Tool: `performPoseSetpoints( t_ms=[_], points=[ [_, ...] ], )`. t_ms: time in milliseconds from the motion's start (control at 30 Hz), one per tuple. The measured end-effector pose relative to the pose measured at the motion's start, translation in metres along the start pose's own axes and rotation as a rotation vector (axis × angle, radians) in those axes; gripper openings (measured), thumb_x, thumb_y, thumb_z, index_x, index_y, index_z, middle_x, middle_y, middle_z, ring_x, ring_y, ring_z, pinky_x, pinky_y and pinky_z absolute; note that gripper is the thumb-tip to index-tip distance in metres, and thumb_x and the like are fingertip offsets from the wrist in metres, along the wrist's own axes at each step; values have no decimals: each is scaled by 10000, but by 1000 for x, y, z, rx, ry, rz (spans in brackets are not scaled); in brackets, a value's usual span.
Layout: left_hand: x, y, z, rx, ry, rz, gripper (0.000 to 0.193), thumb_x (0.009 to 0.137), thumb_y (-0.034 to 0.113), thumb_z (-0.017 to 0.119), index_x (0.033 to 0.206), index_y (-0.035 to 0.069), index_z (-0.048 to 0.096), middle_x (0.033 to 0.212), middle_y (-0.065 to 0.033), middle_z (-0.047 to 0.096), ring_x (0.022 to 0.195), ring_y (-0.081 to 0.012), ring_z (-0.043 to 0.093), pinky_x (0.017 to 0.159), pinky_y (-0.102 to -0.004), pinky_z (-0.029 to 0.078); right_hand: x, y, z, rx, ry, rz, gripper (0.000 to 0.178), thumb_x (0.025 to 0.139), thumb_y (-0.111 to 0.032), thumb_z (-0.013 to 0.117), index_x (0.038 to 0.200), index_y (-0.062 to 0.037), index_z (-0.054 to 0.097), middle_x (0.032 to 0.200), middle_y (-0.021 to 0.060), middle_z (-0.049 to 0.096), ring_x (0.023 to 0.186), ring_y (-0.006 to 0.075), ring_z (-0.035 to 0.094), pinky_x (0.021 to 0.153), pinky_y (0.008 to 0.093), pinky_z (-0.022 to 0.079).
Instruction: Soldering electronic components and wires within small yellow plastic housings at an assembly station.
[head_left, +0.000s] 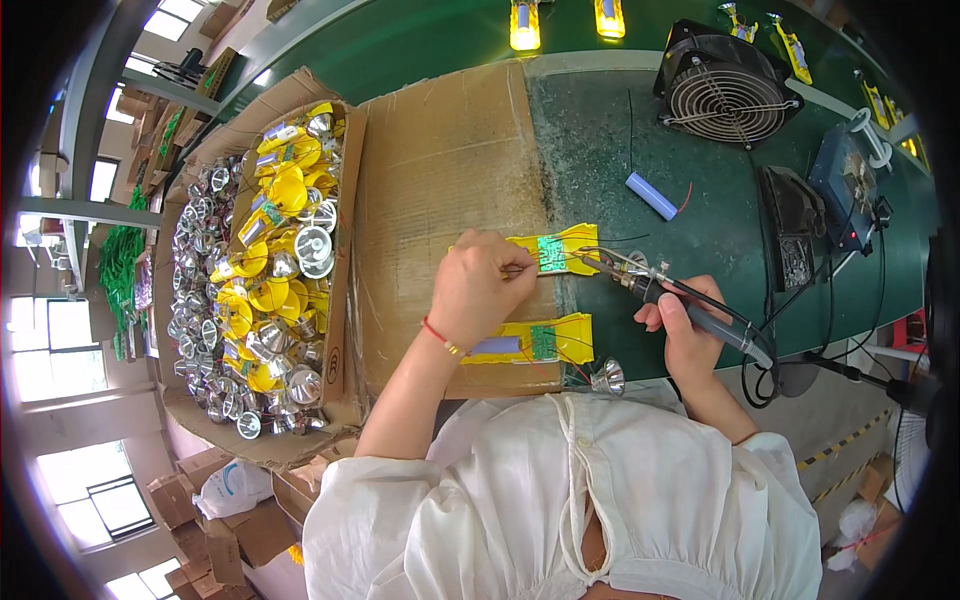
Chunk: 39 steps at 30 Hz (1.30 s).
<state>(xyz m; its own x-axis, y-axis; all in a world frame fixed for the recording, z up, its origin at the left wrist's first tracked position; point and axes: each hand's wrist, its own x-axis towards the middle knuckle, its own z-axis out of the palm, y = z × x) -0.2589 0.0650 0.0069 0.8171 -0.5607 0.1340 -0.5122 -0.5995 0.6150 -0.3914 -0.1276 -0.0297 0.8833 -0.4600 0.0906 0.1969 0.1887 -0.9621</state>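
Note:
My right hand (690,325) is wrapped round a soldering iron (650,290), whose tip points left to the end of a yellow plastic housing (575,238). A green circuit board (551,254) lies in that housing, with thin wires beside it. My left hand (480,280) pinches at the housing's left part; what sits between the fingertips is too hidden to name. Nearer to me lies a second yellow housing (575,330) with a purple cylindrical battery (497,345) and a green board. A silver reflector cup (608,377) is at its right end.
A cardboard box (345,260) at left holds many reflectors and yellow housings. A loose purple battery (652,196) with wires lies beyond the iron. At back right stand a black fan (725,90) and a blue soldering station (842,185). Cables hang at right.

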Motion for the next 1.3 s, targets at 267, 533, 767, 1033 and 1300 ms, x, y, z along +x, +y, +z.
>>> performPoseSetpoints(
  t_ms=[267,533,767,1033,1300],
  points=[
    [7,-18,-38,378,-208,69,341,588,107,638,927,90,619,863,-83,562,858,-276,544,768,-357,470,16,-4,-12,52,96,-91,113,818,-43,550,868,15,467,633,95,548,540,161,566,507,257,475],
    [144,-86,-76,469,242,-247,353,626,291,685,900,71,650,881,-151,607,805,-303,596,721,-379,481,18,-1,-31,39,190,-101,105,821,-47,543,865,12,468,660,93,550,535,158,567,483,237,460],
    [205,-148,-39,474,42,-311,510,804,340,541,1233,82,445,1197,-166,496,1114,-279,468,911,-381,391,15,-1,-30,18,231,-59,98,816,-26,534,857,14,455,623,95,546,532,164,575,469,231,456],
    [57,-17,-62,116,-452,63,588,662,338,695,1138,39,521,1182,-171,492,1098,-301,471,921,-362,390,14,4,-34,0,231,-74,119,819,-56,552,859,15,464,649,90,544,529,159,567,473,232,452],
    [-59,-9,-28,270,-260,139,581,649,97,645,1200,67,463,1106,-135,494,1008,-306,471,882,-352,389,9,-8,-18,-22,126,-87,132,821,-71,557,858,19,468,643,105,563,530,157,571,467,220,443]
  ],
)
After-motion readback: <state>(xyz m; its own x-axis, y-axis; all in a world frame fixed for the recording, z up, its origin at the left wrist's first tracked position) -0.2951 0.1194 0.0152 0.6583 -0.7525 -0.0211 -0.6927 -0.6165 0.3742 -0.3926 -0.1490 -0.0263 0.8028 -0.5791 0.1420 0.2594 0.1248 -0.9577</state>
